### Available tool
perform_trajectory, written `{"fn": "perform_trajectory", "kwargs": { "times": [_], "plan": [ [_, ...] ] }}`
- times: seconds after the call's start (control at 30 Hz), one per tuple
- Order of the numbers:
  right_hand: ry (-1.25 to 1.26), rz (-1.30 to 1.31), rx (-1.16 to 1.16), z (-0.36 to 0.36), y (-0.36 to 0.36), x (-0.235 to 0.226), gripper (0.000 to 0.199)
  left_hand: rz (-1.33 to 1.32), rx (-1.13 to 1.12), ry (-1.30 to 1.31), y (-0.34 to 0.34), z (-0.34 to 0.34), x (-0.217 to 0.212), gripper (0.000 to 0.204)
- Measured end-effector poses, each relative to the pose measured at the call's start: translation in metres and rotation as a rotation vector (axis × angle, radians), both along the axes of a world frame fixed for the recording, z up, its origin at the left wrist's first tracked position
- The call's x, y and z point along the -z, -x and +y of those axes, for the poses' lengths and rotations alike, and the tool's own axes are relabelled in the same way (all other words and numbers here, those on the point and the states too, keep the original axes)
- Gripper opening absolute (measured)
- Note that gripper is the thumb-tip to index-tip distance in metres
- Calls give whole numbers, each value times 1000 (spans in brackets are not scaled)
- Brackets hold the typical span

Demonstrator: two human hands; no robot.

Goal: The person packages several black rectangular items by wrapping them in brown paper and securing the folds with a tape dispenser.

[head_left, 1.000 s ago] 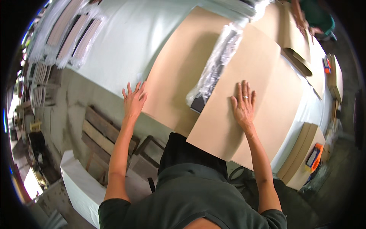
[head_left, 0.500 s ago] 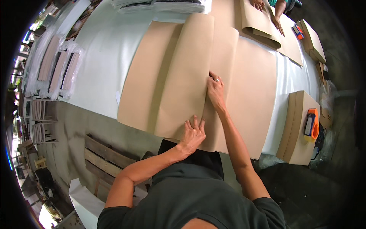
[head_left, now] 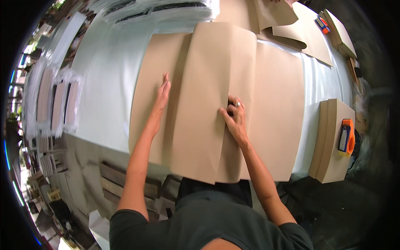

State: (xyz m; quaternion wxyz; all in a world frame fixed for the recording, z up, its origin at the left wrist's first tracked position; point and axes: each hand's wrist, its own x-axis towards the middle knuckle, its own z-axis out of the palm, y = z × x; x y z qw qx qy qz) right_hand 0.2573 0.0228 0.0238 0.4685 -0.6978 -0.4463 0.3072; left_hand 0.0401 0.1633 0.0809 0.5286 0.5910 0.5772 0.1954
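Large sheets of brown paper [head_left: 278, 104] lie on the table in front of me, their two sides folded in so the flaps overlap along the middle. The left flap [head_left: 203, 91] curls up off the layer beneath. My right hand [head_left: 236, 118], with a ring on one finger, has its fingers curled at this flap's edge and its thumb on the flap side, pinching the paper. My left hand [head_left: 163, 93] is at the left part of the paper beside the fold, seen edge-on with fingers stretched out, holding nothing.
Brown boxes [head_left: 333, 162] stand at the table's right edge, an orange tape dispenser [head_left: 346, 137] on top. Another dispenser [head_left: 322, 25] lies far right, near a co-worker's curled brown sheet [head_left: 277, 16]. Plastic-wrapped stacks [head_left: 58, 102] sit left; a wooden bench [head_left: 121, 183] stands below.
My left hand has left the flap's near edge and moved forward and left. My right hand has slid nearer to me along the flap's edge, its fingers more curled.
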Motion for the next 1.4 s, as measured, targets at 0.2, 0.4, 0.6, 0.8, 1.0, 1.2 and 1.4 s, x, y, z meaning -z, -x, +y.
{"fn": "perform_trajectory", "kwargs": {
  "times": [0.2,0.4,0.6,0.8,1.0,1.2,1.4],
  "plan": [
    [-4,-501,-710,-2,-61,-4,31,-173,2,-6,-50,80,82,63],
    [-9,-909,-1238,34,-87,-17,50,-354,28,28,-66,82,87,60],
    [13,-788,-1239,40,-83,-12,46,-406,48,19,-68,76,71,57],
    [-13,-812,-1231,43,-82,-15,44,-254,18,-33,-69,80,67,55],
    [-4,-837,-1217,41,-82,-17,49,13,84,-115,-79,74,67,55],
    [-77,-878,-1175,38,-82,-15,55,454,171,-817,-90,64,78,53],
    [-149,-905,-1129,38,-81,-14,57,721,296,-864,-98,56,80,51]
  ]
}}
